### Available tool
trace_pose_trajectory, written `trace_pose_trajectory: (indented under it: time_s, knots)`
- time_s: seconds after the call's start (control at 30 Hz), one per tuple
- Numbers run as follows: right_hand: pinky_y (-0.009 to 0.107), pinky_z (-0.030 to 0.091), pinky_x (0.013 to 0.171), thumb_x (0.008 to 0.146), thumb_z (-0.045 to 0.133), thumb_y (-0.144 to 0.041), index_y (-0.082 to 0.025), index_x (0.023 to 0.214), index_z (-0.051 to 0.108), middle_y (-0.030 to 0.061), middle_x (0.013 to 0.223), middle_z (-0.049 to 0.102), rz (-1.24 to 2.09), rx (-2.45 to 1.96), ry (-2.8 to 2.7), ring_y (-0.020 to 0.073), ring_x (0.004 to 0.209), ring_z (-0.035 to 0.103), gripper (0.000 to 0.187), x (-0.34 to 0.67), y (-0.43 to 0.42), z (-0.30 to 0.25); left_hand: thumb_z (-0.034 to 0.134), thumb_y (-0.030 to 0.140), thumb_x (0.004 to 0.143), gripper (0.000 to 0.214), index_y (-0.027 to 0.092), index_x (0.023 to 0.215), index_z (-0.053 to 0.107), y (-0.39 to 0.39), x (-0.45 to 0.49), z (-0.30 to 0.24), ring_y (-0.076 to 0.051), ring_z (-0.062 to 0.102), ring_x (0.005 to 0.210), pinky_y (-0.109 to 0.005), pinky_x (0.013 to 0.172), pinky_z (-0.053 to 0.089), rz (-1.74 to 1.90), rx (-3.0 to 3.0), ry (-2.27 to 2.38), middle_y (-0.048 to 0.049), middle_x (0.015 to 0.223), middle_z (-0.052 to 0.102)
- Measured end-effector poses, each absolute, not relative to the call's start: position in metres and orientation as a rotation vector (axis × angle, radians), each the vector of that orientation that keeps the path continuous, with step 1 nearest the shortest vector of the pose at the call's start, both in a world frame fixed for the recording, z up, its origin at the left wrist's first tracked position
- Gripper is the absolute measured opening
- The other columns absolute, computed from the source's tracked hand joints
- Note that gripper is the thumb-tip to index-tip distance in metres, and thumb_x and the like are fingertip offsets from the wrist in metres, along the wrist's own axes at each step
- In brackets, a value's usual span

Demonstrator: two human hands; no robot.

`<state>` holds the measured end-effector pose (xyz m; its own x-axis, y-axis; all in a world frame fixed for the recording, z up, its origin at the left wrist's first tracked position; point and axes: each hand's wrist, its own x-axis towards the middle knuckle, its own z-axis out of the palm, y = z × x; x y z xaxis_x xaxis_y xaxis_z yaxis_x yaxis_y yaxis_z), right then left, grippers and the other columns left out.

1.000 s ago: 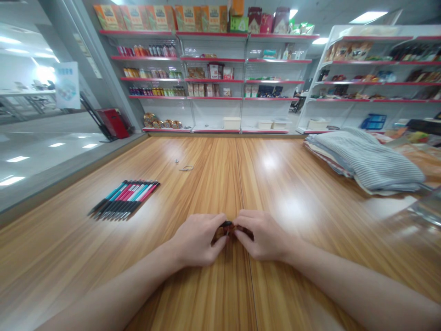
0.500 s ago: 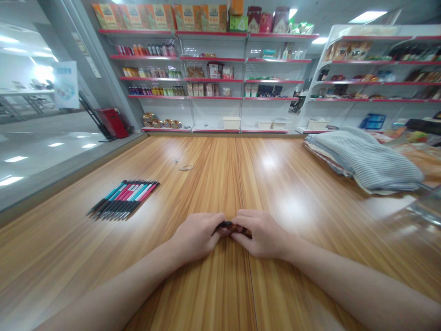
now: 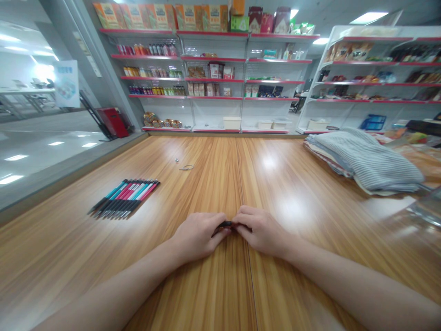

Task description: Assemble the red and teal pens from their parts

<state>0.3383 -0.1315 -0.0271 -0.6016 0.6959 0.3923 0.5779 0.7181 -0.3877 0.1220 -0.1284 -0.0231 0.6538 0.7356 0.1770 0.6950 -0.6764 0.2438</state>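
Close together over the middle of the near table, my two hands meet at a small, slim dark object (image 3: 225, 224). My left hand (image 3: 200, 233) is closed around its left part, thumb below and fingers above. My right hand (image 3: 262, 231) pinches at its right end, where a little reddish brown shows by the fingertips. Most of the object is hidden by my fingers, so its kind cannot be made out. Off to the left lies a row of several pens (image 3: 124, 198) with black, blue, pink and white barrels, side by side on the wooden table (image 3: 213, 174).
A thin wire ring (image 3: 186, 167) and a tiny shiny piece (image 3: 177, 160) lie farther back. At the right is a stack of folded cloths (image 3: 365, 158), with a clear container (image 3: 429, 207) near the edge. Stocked shelves (image 3: 212, 80) stand behind the table.
My right hand's fingers have shifted and closed in more, and the brown part seen between them is now mostly hidden. My left hand has stayed almost still.
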Motion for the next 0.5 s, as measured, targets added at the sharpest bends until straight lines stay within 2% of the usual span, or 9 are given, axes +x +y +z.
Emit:
trace_pose_trajectory:
  time_s: [0.27, 0.5]
  knots:
    - [0.025, 0.047, 0.069, 0.087, 0.054, -0.019, -0.015, 0.085, 0.066, 0.0053, 0.084, 0.061, 0.394, -0.862, -2.382, 0.0132, 0.076, 0.058, 0.013, 0.3382, -0.1321, -0.0244, 0.042, 0.035, 0.094, 0.022, 0.02, 0.089, 0.057, -0.1266, 0.122, -0.0248, -0.017, 0.063, 0.077, -0.026, 0.063, 0.04, 0.408, 2.718, 1.166, -0.0023, 0.081, 0.066]
    - [0.025, 0.048, 0.071, 0.09, 0.054, -0.022, -0.017, 0.09, 0.07, 0.0055, 0.086, 0.063, 0.407, -0.802, -2.376, 0.0133, 0.079, 0.059, 0.017, 0.339, -0.1304, -0.0275, 0.043, 0.035, 0.093, 0.021, 0.02, 0.089, 0.057, -0.1254, 0.1211, -0.0275, -0.017, 0.063, 0.077, -0.026, 0.064, 0.041, 0.4, 2.72, 1.174, -0.0021, 0.081, 0.066]
